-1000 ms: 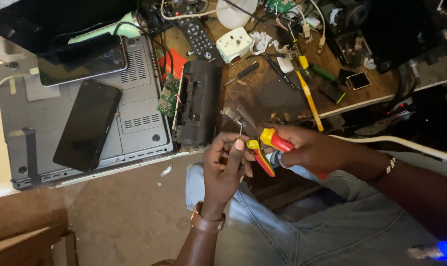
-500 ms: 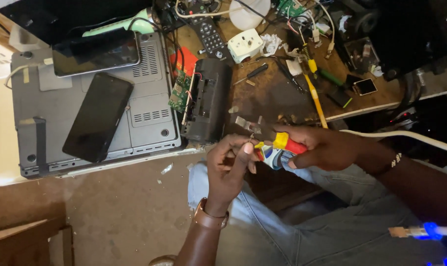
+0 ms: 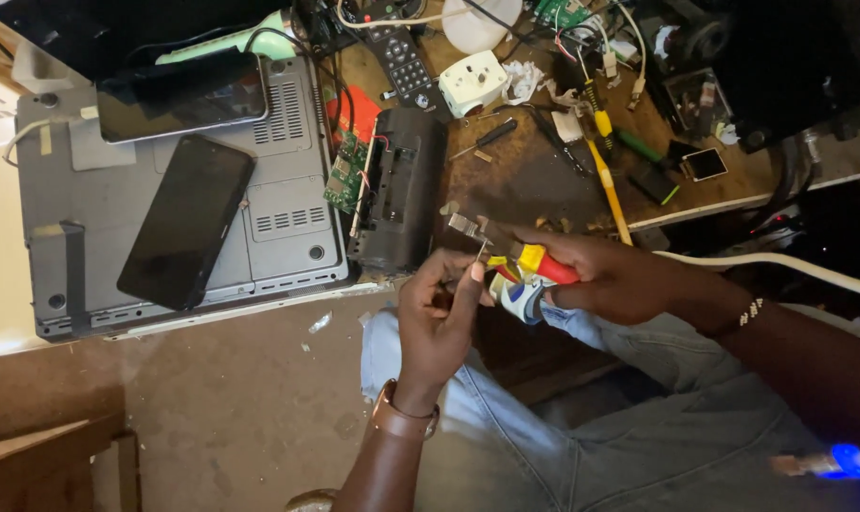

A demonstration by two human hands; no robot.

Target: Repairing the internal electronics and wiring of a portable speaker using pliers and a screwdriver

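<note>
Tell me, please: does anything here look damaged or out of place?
Yes. The black device beside the grey laptop lies opened, its green circuit board exposed with loose wires. Small debris is scattered on the wooden table.

Too small to identify: piece pinched by left hand (image 3: 439, 318). Cut off at workbench (image 3: 534, 180) top edge: white round object (image 3: 482, 21).

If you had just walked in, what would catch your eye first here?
Probably the red-and-yellow-handled pliers gripped in the right hand at centre, their tip beside the left hand. Next, the black slab phone lying on the upturned grey laptop, left of the opened black radio casing.
</note>
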